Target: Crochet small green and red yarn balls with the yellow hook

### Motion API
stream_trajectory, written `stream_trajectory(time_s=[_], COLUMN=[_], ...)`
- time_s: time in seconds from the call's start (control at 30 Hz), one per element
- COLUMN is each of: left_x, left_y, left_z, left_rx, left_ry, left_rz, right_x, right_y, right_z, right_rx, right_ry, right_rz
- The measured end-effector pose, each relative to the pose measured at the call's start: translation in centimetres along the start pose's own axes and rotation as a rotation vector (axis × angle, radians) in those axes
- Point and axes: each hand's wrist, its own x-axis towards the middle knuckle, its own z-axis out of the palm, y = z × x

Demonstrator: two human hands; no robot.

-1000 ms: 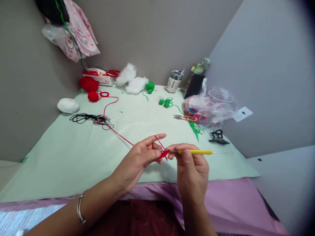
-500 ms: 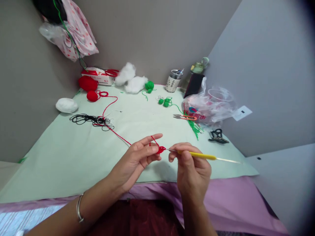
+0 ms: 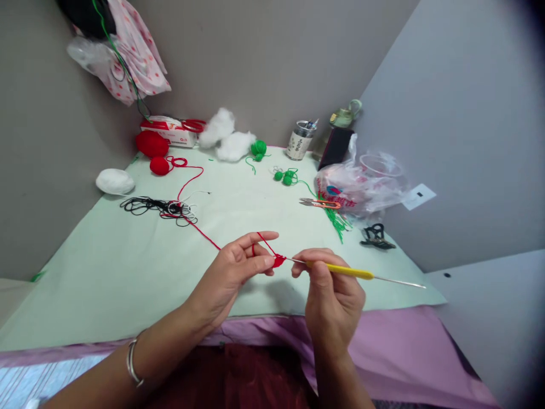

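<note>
Yarn piece [image 3: 279, 261], red, pinched in left hand [image 3: 234, 267], partly hidden. Just right of yarn piece, right hand [image 3: 332, 295] closed around yellow hook [image 3: 355, 272], near tip too tiny to see.

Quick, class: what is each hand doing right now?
Left hand: closed on the small red piece.
Right hand: closed on the yellow-handled hook.

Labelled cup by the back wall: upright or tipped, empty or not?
Upright and not empty: the cup stands rim uppermost, and pen-like items stick out of it.
</note>
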Motion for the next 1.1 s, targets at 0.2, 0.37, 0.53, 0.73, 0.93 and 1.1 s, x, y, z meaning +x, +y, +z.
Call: stream_trajectory(time_s=[0.2, 0.37, 0.53, 0.73, 0.93, 1.1], left_x=[-0.1, 0.0, 0.4, 0.7, 0.3, 0.4], left_y=[-0.5, -1.0, -1.3, -0.9, -1.1, -1.6], left_z=[0.5, 1.0, 1.1, 0.5, 1.1, 1.1], left_rx=[0.002, -0.005, -0.169, -0.227, -0.068, -0.062], left_ry=[-0.052, -0.043, -0.004, 0.009, -0.013, -0.002], left_rz=[0.028, 0.05, -0.037, -0.078, 0.079, 0.052], right_x=[0.3, 0.0, -0.7, -0.1, 0.2, -0.1], right_y=[0.2, -0.1, 0.4, 0.5, 0.3, 0.2], right_z=[0.2, 0.7, 0.6, -0.1, 0.4, 0.5], right_rx=[0.06, -0.101, -0.421, -0.073, -0.028, -0.165], right_ry=[-0.087, -0.098, -0.107, 0.018, -0.045, -0.114], right_rz=[0.028, -0.078, -0.401, -0.074, 0.006, -0.141])
